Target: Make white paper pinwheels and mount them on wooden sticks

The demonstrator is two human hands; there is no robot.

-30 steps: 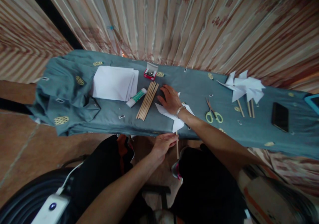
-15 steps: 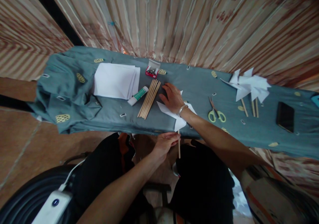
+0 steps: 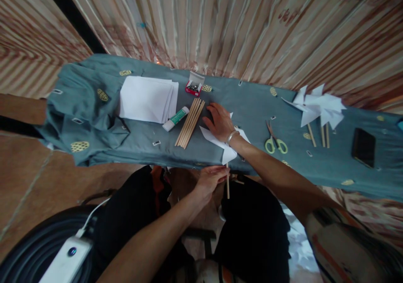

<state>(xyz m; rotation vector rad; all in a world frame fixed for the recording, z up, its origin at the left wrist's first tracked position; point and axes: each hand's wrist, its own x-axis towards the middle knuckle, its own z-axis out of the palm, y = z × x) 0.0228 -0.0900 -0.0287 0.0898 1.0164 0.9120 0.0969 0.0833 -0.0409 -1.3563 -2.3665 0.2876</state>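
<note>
At the table's front edge my left hand (image 3: 210, 180) pinches a thin wooden stick (image 3: 228, 188), whose lower end hangs past the edge. The stick runs up under a white paper pinwheel (image 3: 229, 153) lying on the cloth. Over the pinwheel's middle my right hand (image 3: 221, 123) lies palm down with fingers spread, covering its centre; a silver bracelet circles the wrist. Just left of those fingertips is a row of several wooden sticks (image 3: 189, 123). Beside them lies a green and white glue stick (image 3: 175, 119).
White paper sheets (image 3: 143, 100) are stacked at left. An open red box of small metal pins (image 3: 193, 88) stands at the back. To the right lie green-handled scissors (image 3: 275, 142), several finished pinwheels (image 3: 324, 106) and a black phone (image 3: 363, 147). A white power bank (image 3: 66, 260) is at lower left.
The view has shifted slightly. Both hands keep the same places on the stick and the pinwheel.
</note>
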